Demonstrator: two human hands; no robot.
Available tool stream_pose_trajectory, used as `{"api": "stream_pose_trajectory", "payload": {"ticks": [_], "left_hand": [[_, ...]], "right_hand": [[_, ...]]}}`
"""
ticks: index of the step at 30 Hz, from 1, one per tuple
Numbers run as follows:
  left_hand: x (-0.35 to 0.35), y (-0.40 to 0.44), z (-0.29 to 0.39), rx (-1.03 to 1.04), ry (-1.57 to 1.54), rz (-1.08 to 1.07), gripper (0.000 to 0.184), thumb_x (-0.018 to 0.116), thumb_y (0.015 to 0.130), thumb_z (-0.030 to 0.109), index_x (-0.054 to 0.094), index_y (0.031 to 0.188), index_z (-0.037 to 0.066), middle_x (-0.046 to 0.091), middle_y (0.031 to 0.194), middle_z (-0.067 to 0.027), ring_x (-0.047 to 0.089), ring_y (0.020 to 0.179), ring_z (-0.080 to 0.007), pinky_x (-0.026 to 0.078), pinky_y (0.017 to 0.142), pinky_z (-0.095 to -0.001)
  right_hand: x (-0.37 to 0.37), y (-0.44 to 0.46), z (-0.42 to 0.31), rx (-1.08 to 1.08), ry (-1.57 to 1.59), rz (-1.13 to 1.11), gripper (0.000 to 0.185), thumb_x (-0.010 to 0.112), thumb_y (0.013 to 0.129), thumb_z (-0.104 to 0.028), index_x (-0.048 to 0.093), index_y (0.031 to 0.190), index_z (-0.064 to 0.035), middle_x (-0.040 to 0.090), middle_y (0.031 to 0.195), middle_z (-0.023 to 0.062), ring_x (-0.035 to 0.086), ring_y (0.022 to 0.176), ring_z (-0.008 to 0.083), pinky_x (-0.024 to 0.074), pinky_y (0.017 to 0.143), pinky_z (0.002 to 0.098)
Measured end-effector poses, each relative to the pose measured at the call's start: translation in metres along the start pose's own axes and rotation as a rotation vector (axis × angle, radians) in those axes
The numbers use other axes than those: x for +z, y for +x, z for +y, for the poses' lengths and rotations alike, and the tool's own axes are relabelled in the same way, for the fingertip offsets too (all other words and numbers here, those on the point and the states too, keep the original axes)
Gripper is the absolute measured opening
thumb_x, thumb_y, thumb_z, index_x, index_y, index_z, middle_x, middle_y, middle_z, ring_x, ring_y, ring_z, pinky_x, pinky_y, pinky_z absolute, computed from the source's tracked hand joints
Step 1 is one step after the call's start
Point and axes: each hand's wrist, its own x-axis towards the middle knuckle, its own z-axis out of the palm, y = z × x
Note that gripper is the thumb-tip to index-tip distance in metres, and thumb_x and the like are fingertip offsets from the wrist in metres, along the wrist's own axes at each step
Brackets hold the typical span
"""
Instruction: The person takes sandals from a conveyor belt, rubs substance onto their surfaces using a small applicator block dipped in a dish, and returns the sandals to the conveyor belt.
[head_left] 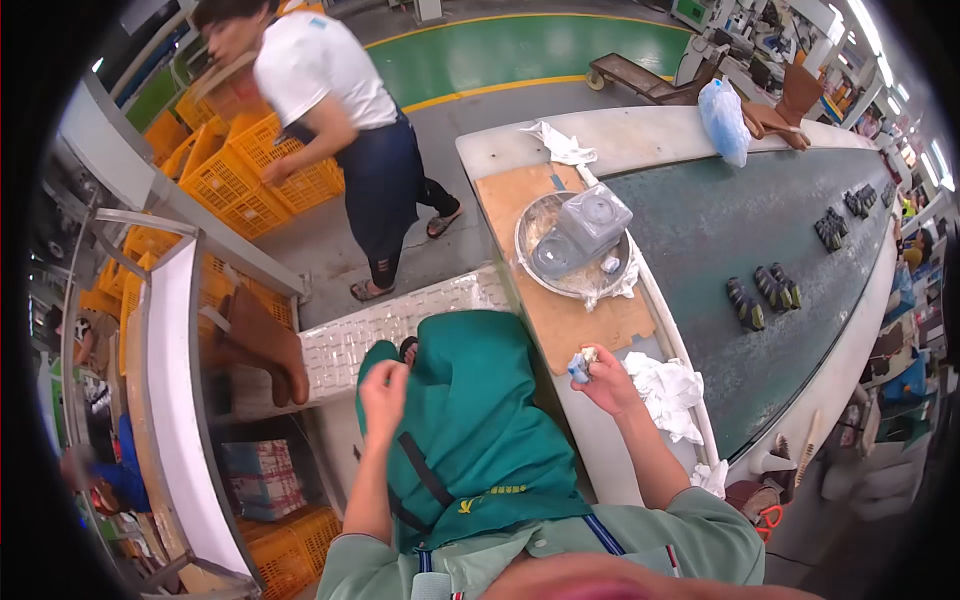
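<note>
My right hand (610, 388) is closed on a small crumpled white-and-blue cloth (580, 366), held above the near edge of the white bench. Over my green apron (480, 410), my left hand (384, 400) is raised with its fingers pinched together; anything between them is too small to make out. Beyond my right hand, a round metal tray (524, 262) rests on a brown board (550, 325). Clear plastic containers (590, 225) lie in the tray. White rags (664, 392) are bunched on the bench beside my right forearm.
A dark conveyor belt (690, 220) to the right carries several dark shoes (745, 303). Brown boots (795, 100) and a blue plastic bag (725, 120) lie at its far side. Left, brown boots (265, 340) stand on a rack. A person (335, 90) bends near yellow crates (225, 185).
</note>
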Motion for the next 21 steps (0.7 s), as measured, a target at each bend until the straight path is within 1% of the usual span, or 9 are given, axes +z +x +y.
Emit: {"api": "stream_pose_trajectory", "payload": {"ticks": [3, 4, 6, 9, 12, 13, 17, 20, 21], "left_hand": [[-0.014, 0.033, -0.085, 0.161, 0.568, 0.244, 0.034, 0.063, 0.078, 0.026, 0.06, 0.098, -0.002, 0.062, 0.085, -0.0187, 0.059, 0.079, -0.0327, 0.046, 0.073, -0.0388], [-0.018, 0.038, -0.105, 0.03, 0.581, 0.154, 0.042, 0.063, 0.078, 0.031, 0.059, 0.101, -0.003, 0.061, 0.089, -0.0225, 0.058, 0.084, -0.0386, 0.046, 0.077, -0.0424], [-0.023, 0.056, -0.128, -0.312, 0.375, -0.176, 0.048, 0.062, 0.079, 0.036, 0.059, 0.102, -0.005, 0.062, 0.088, -0.0214, 0.06, 0.083, -0.0338, 0.047, 0.076, -0.0385], [-0.009, 0.083, -0.151, -0.573, -0.004, -0.369, 0.052, 0.063, 0.078, 0.043, 0.061, 0.096, -0.006, 0.064, 0.087, -0.012, 0.06, 0.081, -0.0187, 0.047, 0.071, -0.0307], [-0.002, 0.128, -0.103, -0.879, -0.149, -0.475, 0.033, 0.066, 0.077, 0.031, 0.064, 0.085, -0.001, 0.063, 0.075, -0.0064, 0.056, 0.065, -0.0129, 0.045, 0.06, -0.0258], [0.007, 0.14, -0.117, -0.867, -0.155, -0.505, 0.033, 0.066, 0.077, 0.031, 0.064, 0.085, -0.001, 0.063, 0.075, -0.0064, 0.056, 0.065, -0.0129, 0.045, 0.06, -0.0258], [0.023, 0.142, -0.16, -0.725, -0.201, -0.571, 0.015, 0.067, 0.075, 0.015, 0.062, 0.072, 0.001, 0.059, 0.066, -0.0019, 0.053, 0.06, -0.011, 0.043, 0.057, -0.0248], [0.028, 0.133, -0.169, -0.149, 0.046, -0.543, 0.017, 0.061, 0.076, 0.013, 0.058, 0.069, -0.002, 0.054, 0.058, -0.0026, 0.048, 0.056, -0.0103, 0.04, 0.054, -0.0276], [0.024, 0.123, -0.177, -0.096, 0.062, -0.437, 0.018, 0.06, 0.077, 0.013, 0.056, 0.068, -0.002, 0.053, 0.058, -0.0034, 0.047, 0.055, -0.0103, 0.039, 0.054, -0.0278]], "right_hand": [[0.007, 0.024, 0.0, -0.011, 0.013, -0.094, 0.038, 0.06, 0.081, -0.008, 0.047, 0.116, -0.0061, 0.057, 0.1, 0.0072, 0.057, 0.091, 0.0203, 0.0489, 0.071, 0.0345], [0.014, 0.036, -0.003, -0.007, 0.002, -0.088, 0.038, 0.06, 0.081, -0.008, 0.047, 0.116, -0.0061, 0.057, 0.1, 0.0072, 0.057, 0.091, 0.0203, 0.0489, 0.071, 0.0345], [0.029, 0.054, -0.002, 0.032, 0.009, -0.109, 0.039, 0.06, 0.081, -0.008, 0.046, 0.117, -0.005, 0.057, 0.101, 0.0083, 0.058, 0.093, 0.0223, 0.0491, 0.075, 0.0355], [0.047, 0.097, -0.003, 0.039, 0.023, -0.172, 0.046, 0.062, 0.079, -0.006, 0.044, 0.121, -0.0034, 0.057, 0.104, 0.0101, 0.058, 0.095, 0.0212, 0.0486, 0.08, 0.0341], [0.067, 0.126, -0.01, 0.095, -0.06, -0.119, 0.046, 0.064, 0.078, -0.005, 0.045, 0.12, -0.0027, 0.056, 0.104, 0.0066, 0.058, 0.093, 0.0157, 0.0481, 0.081, 0.0301], [0.07, 0.126, -0.012, 0.099, -0.061, -0.061, 0.043, 0.064, 0.077, -0.005, 0.049, 0.117, -0.003, 0.059, 0.101, 0.0109, 0.058, 0.095, 0.0231, 0.0469, 0.082, 0.0365], [0.089, 0.108, -0.013, 0.062, -0.065, 0.006, 0.044, 0.064, 0.077, -0.004, 0.047, 0.118, -0.0033, 0.059, 0.101, 0.0088, 0.059, 0.095, 0.0199, 0.0472, 0.083, 0.0347], [0.08, 0.086, 0.003, -0.003, -0.086, -0.043, 0.044, 0.064, 0.077, -0.004, 0.047, 0.118, -0.0048, 0.059, 0.102, 0.0072, 0.059, 0.094, 0.0198, 0.0479, 0.082, 0.0347], [0.081, 0.077, 0.009, -0.01, -0.073, -0.056, 0.041, 0.062, 0.079, -0.006, 0.047, 0.117, -0.0053, 0.057, 0.103, 0.0068, 0.058, 0.094, 0.0196, 0.0483, 0.079, 0.0351]]}}
